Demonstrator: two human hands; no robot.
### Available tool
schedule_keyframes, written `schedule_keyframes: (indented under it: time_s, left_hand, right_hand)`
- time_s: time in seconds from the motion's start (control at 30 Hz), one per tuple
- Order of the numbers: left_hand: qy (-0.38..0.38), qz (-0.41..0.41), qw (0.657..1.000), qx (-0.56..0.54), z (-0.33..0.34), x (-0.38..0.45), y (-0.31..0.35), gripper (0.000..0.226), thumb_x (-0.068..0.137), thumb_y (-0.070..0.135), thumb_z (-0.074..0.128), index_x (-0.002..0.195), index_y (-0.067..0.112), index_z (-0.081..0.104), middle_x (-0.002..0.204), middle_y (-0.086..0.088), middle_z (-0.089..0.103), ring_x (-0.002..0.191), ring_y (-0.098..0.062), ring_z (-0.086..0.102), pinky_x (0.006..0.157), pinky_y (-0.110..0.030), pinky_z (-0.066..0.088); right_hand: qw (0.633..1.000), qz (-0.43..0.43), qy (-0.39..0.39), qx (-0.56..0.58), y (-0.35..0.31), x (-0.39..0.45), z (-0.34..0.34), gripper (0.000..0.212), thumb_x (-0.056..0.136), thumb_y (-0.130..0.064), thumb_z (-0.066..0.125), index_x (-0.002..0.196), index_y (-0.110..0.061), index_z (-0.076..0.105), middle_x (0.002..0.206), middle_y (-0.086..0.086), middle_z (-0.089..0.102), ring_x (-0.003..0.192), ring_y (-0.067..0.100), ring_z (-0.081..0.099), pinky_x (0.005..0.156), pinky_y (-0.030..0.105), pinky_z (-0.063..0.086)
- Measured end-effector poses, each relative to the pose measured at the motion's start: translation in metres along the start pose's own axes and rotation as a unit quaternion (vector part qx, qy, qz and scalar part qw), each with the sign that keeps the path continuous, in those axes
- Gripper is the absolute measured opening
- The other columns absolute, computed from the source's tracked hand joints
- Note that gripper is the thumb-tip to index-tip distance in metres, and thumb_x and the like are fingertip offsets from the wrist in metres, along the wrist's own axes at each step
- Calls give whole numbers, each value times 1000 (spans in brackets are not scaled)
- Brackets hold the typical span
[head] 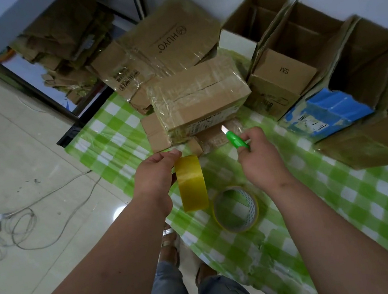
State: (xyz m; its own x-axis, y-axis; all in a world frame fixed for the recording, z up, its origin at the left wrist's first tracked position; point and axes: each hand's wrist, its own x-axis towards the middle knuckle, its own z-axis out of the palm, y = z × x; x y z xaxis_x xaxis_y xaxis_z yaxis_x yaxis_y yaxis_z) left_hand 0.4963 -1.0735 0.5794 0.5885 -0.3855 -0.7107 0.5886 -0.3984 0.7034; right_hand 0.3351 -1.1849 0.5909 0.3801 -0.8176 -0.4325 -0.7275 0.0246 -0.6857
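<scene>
Just in front of the taped cardboard box [200, 99], the left hand [156, 176] gripped a yellow tape roll [191, 183] held on edge, fingers curled round its rim. Also in front of the box, the right hand [259, 159] pinched a green utility knife [236, 138], blade bared toward the box. With the hands so near, a slip would likely nick the left fingers

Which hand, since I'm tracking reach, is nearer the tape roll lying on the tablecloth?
Right. The right hand hovers just beyond the tape roll; the left hand sits farther off, up-left.
</scene>
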Motion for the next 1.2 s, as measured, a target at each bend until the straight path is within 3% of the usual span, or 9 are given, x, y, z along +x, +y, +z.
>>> schedule_keyframes:
  time_s: [0.1, 0.2, 0.27, 0.5, 0.77, 0.93, 1.03, 1.1, 1.2]
  left_hand:
    - [1, -2, 1000, 3, 1, 1, 0, 11, 87, 21, 74, 77, 16, 73, 79, 3, 73, 70, -8, 67, 67, -30, 52]
    - [1, -3, 1000, 10, 3, 1, 0, 10, 86, 22, 74, 79, 14, 73, 76, 2, 72, 68, -10, 65, 70, -33, 55]
    - [2, -3, 1000, 13, 3, 0, -1, 12, 86, 23, 75, 77, 14, 72, 74, 1, 70, 69, -12, 64, 73, -35, 54]
    - [-3, -2, 1000, 4, 6, -7, 2, 10, 88, 19, 72, 84, 10, 73, 87, -12, 69, 81, -25, 60, 80, -41, 50]
    - [-3, 5, 1000, -17, 8, -9, 2, 12, 88, 13, 71, 76, 15, 71, 77, -3, 69, 77, -18, 61, 71, -30, 50]
    - [-16, 9, 999, -45, 8, -10, 2, 17, 89, 6, 66, 74, 12, 64, 95, -12, 67, 90, -25, 59, 87, -42, 50]
    - [-37, 18, 998, -51, 8, -9, 2, 17, 90, 0, 61, 75, 9, 61, 116, -22, 65, 101, -31, 59, 85, -39, 46]
    - [-49, 23, 997, -59, 9, -8, 0, 18, 90, -3, 60, 75, 8, 60, 123, -18, 65, 107, -30, 59, 84, -34, 47]
    - [-55, 33, 995, -72, 8, -7, 0, 18, 89, -1, 62, 74, 9, 62, 119, 3, 69, 113, -19, 59, 87, -29, 47]
  right_hand:
    - [996, -61, -60, 6, -27, -7, -5, 23, 94, -23, 55, 105, -39, 41, 83, -7, 58, 56, 6, 55, 46, 25, 39]
    - [989, -106, -94, -37, -42, -9, -2, 18, 92, -30, 63, 101, -36, 49, 90, -12, 60, 74, 5, 57, 61, 30, 47]
    - [987, -121, -90, -62, -48, -8, 4, 14, 91, -30, 64, 100, -33, 54, 93, -9, 62, 81, 10, 58, 70, 32, 50]
    - [972, -167, -75, -145, -67, -5, 17, 17, 89, -38, 60, 103, -28, 62, 86, -6, 64, 77, 17, 60, 68, 33, 52]
    - [955, -187, -74, -218, -83, -1, 18, 20, 90, -38, 56, 102, -23, 61, 83, -1, 62, 76, 23, 60, 66, 33, 50]
    - [945, -194, -62, -256, -87, 0, 23, 22, 89, -39, 55, 103, -22, 61, 89, 3, 65, 85, 28, 61, 72, 36, 51]
    - [939, -202, -55, -274, -88, 2, 26, 26, 89, -41, 56, 105, -21, 61, 94, 5, 66, 90, 31, 62, 72, 36, 49]
    - [936, -204, -50, -284, -87, 3, 27, 28, 89, -43, 57, 106, -21, 62, 96, 6, 67, 93, 31, 62, 72, 36, 47]
    - [939, -205, -43, -273, -84, 5, 25, 26, 89, -41, 57, 103, -20, 62, 91, 5, 66, 88, 30, 62, 67, 33, 43]
